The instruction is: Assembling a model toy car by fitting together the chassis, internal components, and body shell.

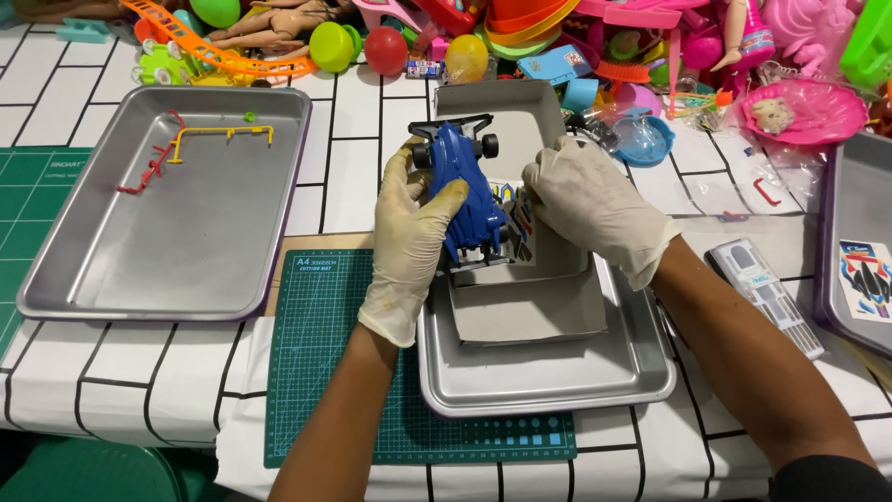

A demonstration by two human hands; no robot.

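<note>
Left side of table (353,167): metal tray (111,270) holding red and yellow plastic sprues (190,144). Near edge: green cutting mat (325,372). Far edge: heap of colourful toys (520,37). Right edge: second tray (859,242) with sticker sheet (866,279); boxed pen set (767,293) beside it.

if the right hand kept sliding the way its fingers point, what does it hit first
The right hand points left toward the blue toy race car held by the left hand. It would likely meet the car's side first, just past the sticker sheet; depth is unclear.
</note>
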